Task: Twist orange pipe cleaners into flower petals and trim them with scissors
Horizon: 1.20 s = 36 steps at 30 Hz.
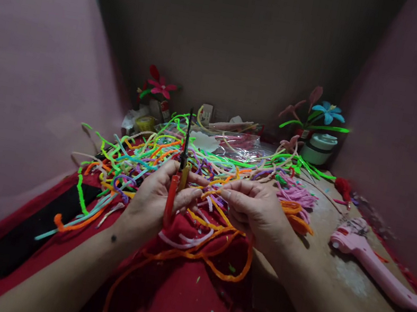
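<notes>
My left hand (157, 193) is closed around a pair of scissors (172, 195) with red and yellow handles. The dark blade points straight up, away from the other hand. Between its thumb and forefinger the same hand also pinches one part of an orange pipe cleaner (210, 193). A short way to the right, my right hand (254, 207) pinches that pipe cleaner too, so it spans the small gap between the fingertips. Below the hands, long orange pipe cleaners (227, 276) loop down over a red cloth (190, 303).
Behind the hands lies a tangled heap of coloured pipe cleaners (143, 158). At right, a pink hot glue gun (374, 266) rests on a tan board (326, 220). A black flat piece (33, 233) lies at left. Fuzzy flowers (328, 112) and a lidded jar (318, 148) stand behind.
</notes>
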Each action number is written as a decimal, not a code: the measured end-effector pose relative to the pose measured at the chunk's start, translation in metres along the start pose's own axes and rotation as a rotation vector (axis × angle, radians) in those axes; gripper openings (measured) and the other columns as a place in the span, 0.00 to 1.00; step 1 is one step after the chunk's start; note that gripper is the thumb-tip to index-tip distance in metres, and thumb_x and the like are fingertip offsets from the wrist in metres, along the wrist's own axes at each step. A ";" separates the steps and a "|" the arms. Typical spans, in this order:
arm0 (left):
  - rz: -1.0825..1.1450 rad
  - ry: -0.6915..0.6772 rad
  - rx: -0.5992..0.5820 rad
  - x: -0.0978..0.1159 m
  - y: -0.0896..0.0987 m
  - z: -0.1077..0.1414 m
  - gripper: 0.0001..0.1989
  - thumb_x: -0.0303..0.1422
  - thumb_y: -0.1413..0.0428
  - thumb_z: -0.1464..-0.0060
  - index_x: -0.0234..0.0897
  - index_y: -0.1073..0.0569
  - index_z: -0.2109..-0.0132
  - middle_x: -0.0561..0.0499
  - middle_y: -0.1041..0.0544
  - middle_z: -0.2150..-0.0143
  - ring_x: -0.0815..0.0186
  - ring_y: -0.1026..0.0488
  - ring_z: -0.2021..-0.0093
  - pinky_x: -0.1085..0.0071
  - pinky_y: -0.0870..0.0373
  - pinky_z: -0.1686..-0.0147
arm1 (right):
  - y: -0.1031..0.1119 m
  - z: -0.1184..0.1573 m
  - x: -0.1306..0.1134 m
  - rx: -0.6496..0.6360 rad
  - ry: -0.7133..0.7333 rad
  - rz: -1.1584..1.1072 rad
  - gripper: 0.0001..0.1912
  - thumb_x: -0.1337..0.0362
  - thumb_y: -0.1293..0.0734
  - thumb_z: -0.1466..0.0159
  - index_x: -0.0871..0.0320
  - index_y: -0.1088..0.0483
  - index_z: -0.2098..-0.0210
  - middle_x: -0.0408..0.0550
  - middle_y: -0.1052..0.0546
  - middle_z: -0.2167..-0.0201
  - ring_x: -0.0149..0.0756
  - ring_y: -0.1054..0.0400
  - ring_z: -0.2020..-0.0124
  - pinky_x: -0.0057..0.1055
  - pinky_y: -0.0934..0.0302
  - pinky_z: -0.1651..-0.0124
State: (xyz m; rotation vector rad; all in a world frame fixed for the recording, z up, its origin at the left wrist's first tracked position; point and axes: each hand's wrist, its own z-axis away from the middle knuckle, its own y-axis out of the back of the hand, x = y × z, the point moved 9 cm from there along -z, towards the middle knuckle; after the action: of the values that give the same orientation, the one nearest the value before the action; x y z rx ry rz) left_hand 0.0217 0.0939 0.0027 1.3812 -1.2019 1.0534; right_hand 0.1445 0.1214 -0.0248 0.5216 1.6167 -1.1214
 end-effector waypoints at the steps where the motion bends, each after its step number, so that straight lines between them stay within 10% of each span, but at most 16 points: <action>1: 0.027 -0.001 -0.019 0.000 -0.003 0.001 0.15 0.34 0.41 0.53 0.35 0.35 0.59 0.50 0.27 0.63 0.70 0.29 0.72 0.75 0.33 0.75 | -0.001 0.000 0.002 -0.005 -0.009 0.013 0.10 0.61 0.29 0.49 0.61 0.33 0.77 0.33 0.44 0.90 0.17 0.58 0.89 0.19 0.65 0.86; 6: -0.118 -0.022 -0.034 0.001 -0.003 0.004 0.11 0.33 0.47 0.49 0.36 0.37 0.59 0.53 0.29 0.70 0.70 0.31 0.75 0.74 0.35 0.76 | -0.002 0.000 0.005 0.001 -0.014 0.022 0.11 0.60 0.29 0.50 0.61 0.31 0.77 0.33 0.43 0.91 0.18 0.57 0.90 0.20 0.66 0.87; 15: -1.100 -0.340 -0.043 -0.004 -0.007 0.005 0.11 0.21 0.55 0.55 0.37 0.42 0.63 0.51 0.37 0.67 0.66 0.38 0.69 0.70 0.39 0.70 | 0.020 0.001 -0.016 0.223 0.148 -0.010 0.07 0.64 0.30 0.51 0.61 0.31 0.75 0.32 0.45 0.91 0.18 0.57 0.90 0.20 0.62 0.88; 36: -1.281 -0.333 -0.044 -0.007 -0.010 0.003 0.08 0.21 0.57 0.52 0.38 0.44 0.64 0.50 0.39 0.68 0.64 0.38 0.68 0.68 0.38 0.69 | 0.019 -0.001 -0.016 0.178 0.204 0.043 0.03 0.67 0.32 0.49 0.60 0.29 0.74 0.33 0.43 0.89 0.18 0.56 0.89 0.21 0.63 0.87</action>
State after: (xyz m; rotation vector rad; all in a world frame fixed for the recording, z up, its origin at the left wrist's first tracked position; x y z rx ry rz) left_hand 0.0311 0.0925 -0.0058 1.8703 -0.3203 -0.1126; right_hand 0.1642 0.1345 -0.0175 0.8059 1.6791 -1.2178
